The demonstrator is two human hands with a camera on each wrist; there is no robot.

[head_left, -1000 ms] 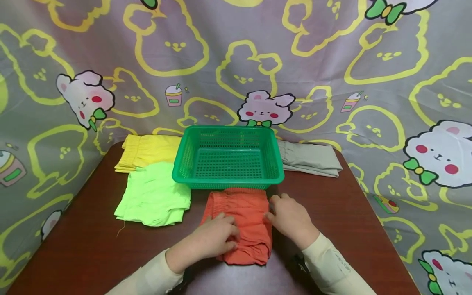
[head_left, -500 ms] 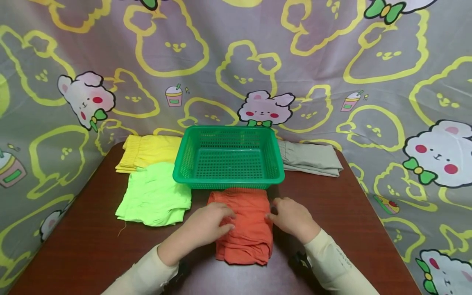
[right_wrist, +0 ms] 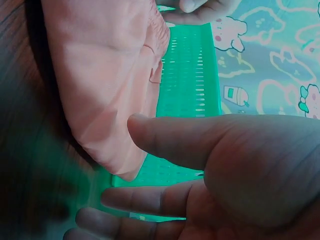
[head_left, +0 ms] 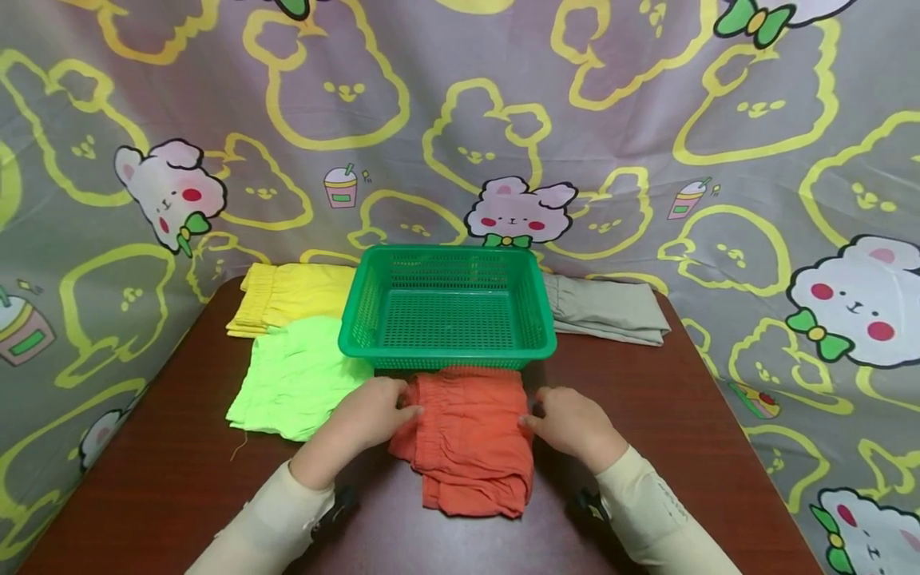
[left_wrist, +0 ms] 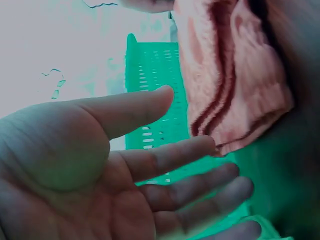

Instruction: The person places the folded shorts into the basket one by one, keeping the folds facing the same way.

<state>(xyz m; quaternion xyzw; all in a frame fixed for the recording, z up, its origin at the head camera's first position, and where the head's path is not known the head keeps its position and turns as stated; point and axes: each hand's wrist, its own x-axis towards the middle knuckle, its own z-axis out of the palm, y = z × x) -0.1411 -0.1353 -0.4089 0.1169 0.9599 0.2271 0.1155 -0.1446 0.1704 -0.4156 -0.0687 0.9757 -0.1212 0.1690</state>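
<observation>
Head view: hands (head_left: 365,415) (head_left: 580,429) uncurled, flanking orange garment (head_left: 474,439); contact unclear.

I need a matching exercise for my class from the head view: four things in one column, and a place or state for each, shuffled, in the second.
Things
1. Orange cloth
2. Yellow cloth
3. Grey cloth
4. Basket

Places and states
A. To the right of the basket
B. Green, with walls full of small openings
C. Between the left hand and the right hand
D. Left of the basket, behind the lime-green cloth

Right pairs: 1-C, 2-D, 3-A, 4-B
</observation>
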